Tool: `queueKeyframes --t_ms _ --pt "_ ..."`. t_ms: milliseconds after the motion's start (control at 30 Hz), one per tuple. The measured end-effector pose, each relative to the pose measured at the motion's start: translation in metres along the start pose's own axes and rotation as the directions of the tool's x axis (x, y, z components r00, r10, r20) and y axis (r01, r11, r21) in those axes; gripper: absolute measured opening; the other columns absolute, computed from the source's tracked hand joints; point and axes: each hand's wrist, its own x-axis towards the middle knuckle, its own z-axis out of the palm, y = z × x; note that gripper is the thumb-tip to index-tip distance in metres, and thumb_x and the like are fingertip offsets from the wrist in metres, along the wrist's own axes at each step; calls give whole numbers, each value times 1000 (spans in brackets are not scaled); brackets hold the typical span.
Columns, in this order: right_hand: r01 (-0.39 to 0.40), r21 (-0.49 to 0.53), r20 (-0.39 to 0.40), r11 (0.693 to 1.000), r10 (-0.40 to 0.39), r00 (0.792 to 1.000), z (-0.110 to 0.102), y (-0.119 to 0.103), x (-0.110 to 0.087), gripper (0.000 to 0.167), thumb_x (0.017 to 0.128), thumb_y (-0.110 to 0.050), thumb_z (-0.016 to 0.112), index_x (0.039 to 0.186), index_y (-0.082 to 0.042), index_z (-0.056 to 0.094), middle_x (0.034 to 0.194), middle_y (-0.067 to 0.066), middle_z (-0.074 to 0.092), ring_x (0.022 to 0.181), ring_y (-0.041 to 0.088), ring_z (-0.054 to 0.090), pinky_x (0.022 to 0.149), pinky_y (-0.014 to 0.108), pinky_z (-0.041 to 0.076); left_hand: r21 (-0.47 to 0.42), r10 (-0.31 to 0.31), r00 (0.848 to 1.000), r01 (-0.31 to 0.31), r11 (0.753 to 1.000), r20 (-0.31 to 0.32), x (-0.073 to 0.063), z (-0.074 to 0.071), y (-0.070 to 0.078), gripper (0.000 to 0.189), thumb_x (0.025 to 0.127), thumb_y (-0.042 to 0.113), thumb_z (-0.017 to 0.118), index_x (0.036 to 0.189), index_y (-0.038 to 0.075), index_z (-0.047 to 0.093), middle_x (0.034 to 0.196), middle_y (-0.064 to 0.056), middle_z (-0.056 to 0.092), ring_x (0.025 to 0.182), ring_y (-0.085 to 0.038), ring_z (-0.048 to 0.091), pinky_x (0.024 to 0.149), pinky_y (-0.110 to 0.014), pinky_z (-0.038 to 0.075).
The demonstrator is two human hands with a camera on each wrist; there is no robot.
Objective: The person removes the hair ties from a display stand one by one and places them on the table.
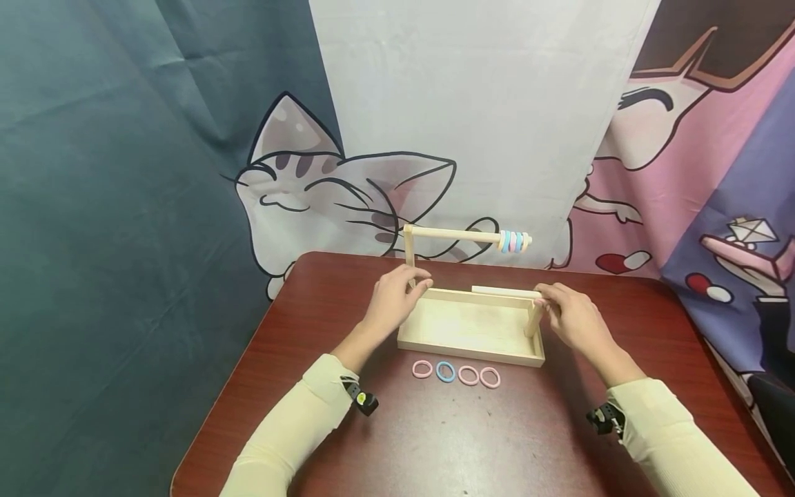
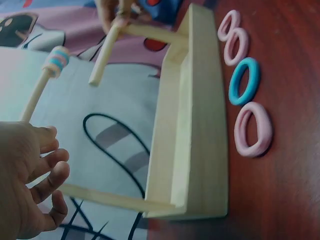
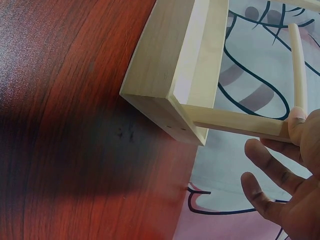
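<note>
My left hand (image 1: 394, 293) hovers beside the left wooden post (image 1: 409, 247), its fingers loosely bent with nothing between them. From that post's top a long rod (image 1: 456, 234) runs to the right, bearing several pastel rings (image 1: 512, 241) at its far end. At the right post (image 1: 533, 322), my right hand (image 1: 574, 314) pinches the end of a lower wooden rod (image 1: 504, 291) where it meets the post's top; the right wrist view shows the thumb (image 3: 297, 119) against this joint and the other fingers spread. Both posts rise from a shallow wooden tray (image 1: 468, 353).
In front of the tray, a pink ring (image 1: 422, 370), a blue ring (image 1: 445, 372) and two more pink rings (image 1: 490, 377) lie in a row on the reddish-brown table (image 1: 472, 442). A printed cloth (image 1: 484, 124) hangs behind the table.
</note>
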Motion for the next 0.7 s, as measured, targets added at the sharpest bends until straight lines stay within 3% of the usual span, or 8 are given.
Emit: queueKeyframes --t_ms 233,433,700 --pt "5 -1 -1 1000 -5 1000 0 -1 1 22 99 -1 78 119 -8 77 88 4 68 71 22 59 61 43 47 -39 -80 988 76 996 -128 11 -17 -14 23 106 40 75 116 20 82 100 1 75 82 -15 66 76 -39 55" --pt "6 -1 -5 1000 -6 1000 0 0 0 21 99 -2 78 119 -8 77 88 4 68 71 22 58 61 44 47 -50 -134 975 127 991 -179 25 -26 -22 27 108 44 72 107 17 76 101 -2 72 88 -21 68 84 -46 56" --pt "-9 -4 5 1000 9 1000 0 -1 0 19 100 -3 78 119 -8 77 87 4 67 71 22 58 62 42 46 -87 -64 976 47 995 -206 47 -32 -23 47 105 43 76 141 14 69 128 -12 67 117 -33 62 97 -51 54"
